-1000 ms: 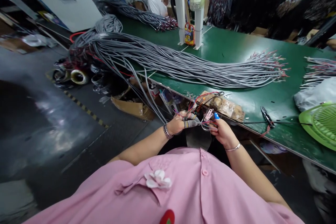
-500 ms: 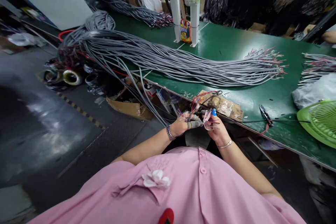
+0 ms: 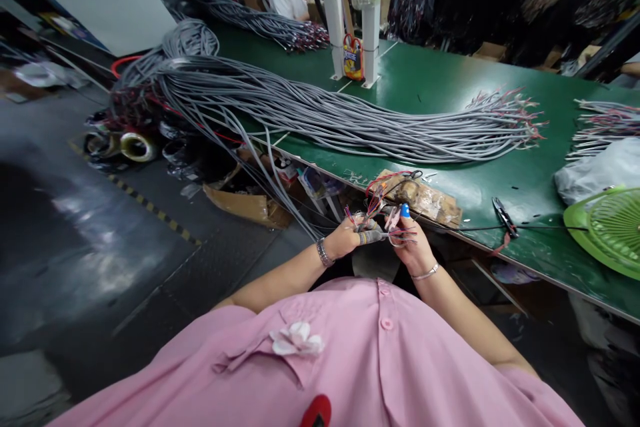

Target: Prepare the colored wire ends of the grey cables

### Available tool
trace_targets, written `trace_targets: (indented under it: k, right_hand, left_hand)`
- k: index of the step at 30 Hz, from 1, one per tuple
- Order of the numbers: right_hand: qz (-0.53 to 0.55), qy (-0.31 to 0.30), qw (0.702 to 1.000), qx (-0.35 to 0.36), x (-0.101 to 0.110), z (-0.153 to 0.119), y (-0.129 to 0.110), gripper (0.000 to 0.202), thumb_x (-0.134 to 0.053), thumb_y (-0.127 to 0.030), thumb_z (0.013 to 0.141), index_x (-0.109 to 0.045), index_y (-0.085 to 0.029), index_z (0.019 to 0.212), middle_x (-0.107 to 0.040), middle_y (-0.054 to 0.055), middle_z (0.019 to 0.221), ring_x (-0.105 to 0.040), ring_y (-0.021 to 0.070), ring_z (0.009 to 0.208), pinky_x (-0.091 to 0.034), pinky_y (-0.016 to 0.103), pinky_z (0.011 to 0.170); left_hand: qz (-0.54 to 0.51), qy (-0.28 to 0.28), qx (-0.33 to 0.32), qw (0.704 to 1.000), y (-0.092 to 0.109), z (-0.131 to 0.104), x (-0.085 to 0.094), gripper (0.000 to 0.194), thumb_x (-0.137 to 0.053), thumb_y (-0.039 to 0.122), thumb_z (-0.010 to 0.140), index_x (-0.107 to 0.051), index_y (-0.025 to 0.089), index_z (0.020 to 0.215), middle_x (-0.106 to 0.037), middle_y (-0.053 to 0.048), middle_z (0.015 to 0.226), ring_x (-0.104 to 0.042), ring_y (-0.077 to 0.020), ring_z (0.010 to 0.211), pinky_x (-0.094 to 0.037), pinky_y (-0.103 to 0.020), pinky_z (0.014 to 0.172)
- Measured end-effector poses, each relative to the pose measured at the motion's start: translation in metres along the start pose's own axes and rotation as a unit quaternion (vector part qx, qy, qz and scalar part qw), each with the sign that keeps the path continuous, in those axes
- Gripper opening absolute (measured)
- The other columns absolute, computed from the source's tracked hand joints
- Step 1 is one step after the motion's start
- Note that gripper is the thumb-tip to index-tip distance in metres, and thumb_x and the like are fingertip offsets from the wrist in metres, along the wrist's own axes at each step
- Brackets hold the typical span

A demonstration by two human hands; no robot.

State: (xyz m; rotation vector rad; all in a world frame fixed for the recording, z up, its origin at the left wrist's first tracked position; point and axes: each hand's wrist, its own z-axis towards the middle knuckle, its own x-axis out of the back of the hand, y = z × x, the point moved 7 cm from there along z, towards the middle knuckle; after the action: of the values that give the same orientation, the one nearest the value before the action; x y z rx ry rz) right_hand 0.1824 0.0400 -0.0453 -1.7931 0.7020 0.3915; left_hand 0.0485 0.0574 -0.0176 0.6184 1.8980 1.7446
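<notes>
Coloured wires [image 3: 407, 232] are gripped by the left hand [image 3: 345, 239], their ends fanned before the right hand [image 3: 414, 250], where a pink piece [image 3: 393, 219] is clasped.

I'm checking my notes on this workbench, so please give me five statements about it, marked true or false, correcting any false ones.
1. Thin coloured wires show at the left hand. True.
2. The blue fingertip cover is on the left hand. False: it is on the right hand.
3. A large bundle of gray cables lies on the green table. True.
4. The pliers-like tool is in the right hand. False: it lies on the table.
5. The wearer's shirt is pink. True.
</notes>
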Motion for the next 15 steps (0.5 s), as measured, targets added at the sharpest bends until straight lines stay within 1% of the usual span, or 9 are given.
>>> trace_targets:
  k: [2, 5, 7, 10, 12, 15]
  right_hand:
    - [-0.009, -0.020, 1.000, -0.005, 0.000, 0.000, 0.002, 0.050, -0.074, -0.067, 0.069, -0.063, -0.018, 0.071, -0.059, -0.002, 0.058, -0.043, 0.0065, 0.042, -0.029, 0.020, 0.036]
    - [0.004, -0.039, 0.999, -0.031, 0.003, 0.000, 0.008, 0.052, -0.070, -0.071, 0.071, -0.062, -0.020, 0.075, -0.061, -0.001, 0.064, -0.044, 0.0068, 0.042, -0.027, 0.019, 0.036]
    - [0.016, -0.045, 0.997, -0.059, 0.007, -0.001, 0.013, 0.055, -0.065, -0.075, 0.073, -0.061, -0.019, 0.076, -0.062, 0.000, 0.064, -0.038, 0.0054, 0.039, -0.022, 0.018, 0.034]
    - [0.029, -0.061, 0.993, -0.096, 0.010, -0.005, 0.019, 0.060, -0.059, -0.078, 0.074, -0.062, -0.018, 0.080, -0.058, -0.001, 0.059, -0.032, 0.0045, 0.037, -0.016, 0.017, 0.032]
    - [0.034, -0.070, 0.992, -0.105, 0.012, -0.007, 0.021, 0.060, -0.058, -0.078, 0.075, -0.062, -0.018, 0.083, -0.057, -0.001, 0.059, -0.030, 0.0048, 0.037, -0.015, 0.017, 0.032]
    - [0.036, -0.066, 0.992, -0.106, 0.016, -0.011, 0.021, 0.056, -0.062, -0.075, 0.075, -0.060, -0.019, 0.085, -0.062, 0.001, 0.070, -0.030, 0.0045, 0.040, -0.013, 0.016, 0.031]
  left_hand:
    - [0.004, -0.004, 0.002, 1.000, 0.000, -0.001, -0.001, 0.036, -0.080, 0.042, 0.073, -0.073, 0.008, 0.081, -0.066, -0.004, 0.074, -0.055, -0.0114, 0.068, -0.044, -0.024, 0.068]
    - [0.005, -0.008, -0.002, 1.000, 0.001, -0.002, 0.000, 0.036, -0.080, 0.042, 0.073, -0.073, 0.008, 0.081, -0.066, -0.004, 0.073, -0.055, -0.0112, 0.068, -0.043, -0.023, 0.066]
    - [0.000, -0.015, -0.006, 1.000, 0.003, -0.005, 0.001, 0.035, -0.081, 0.041, 0.072, -0.073, 0.008, 0.081, -0.066, -0.004, 0.073, -0.056, -0.0112, 0.068, -0.044, -0.022, 0.066]
    - [-0.014, -0.036, -0.004, 0.999, 0.005, -0.012, 0.000, 0.036, -0.083, 0.042, 0.069, -0.074, 0.008, 0.080, -0.068, -0.006, 0.074, -0.059, -0.0126, 0.068, -0.047, -0.023, 0.067]
    - [-0.021, -0.052, 0.005, 0.998, 0.006, -0.019, -0.001, 0.037, -0.083, 0.042, 0.069, -0.075, 0.008, 0.082, -0.071, -0.008, 0.077, -0.062, -0.0143, 0.071, -0.049, -0.024, 0.069]
    - [-0.023, -0.067, 0.017, 0.997, 0.007, -0.033, -0.002, 0.037, -0.080, 0.044, 0.073, -0.076, 0.008, 0.084, -0.073, -0.010, 0.080, -0.065, -0.0157, 0.073, -0.051, -0.025, 0.070]
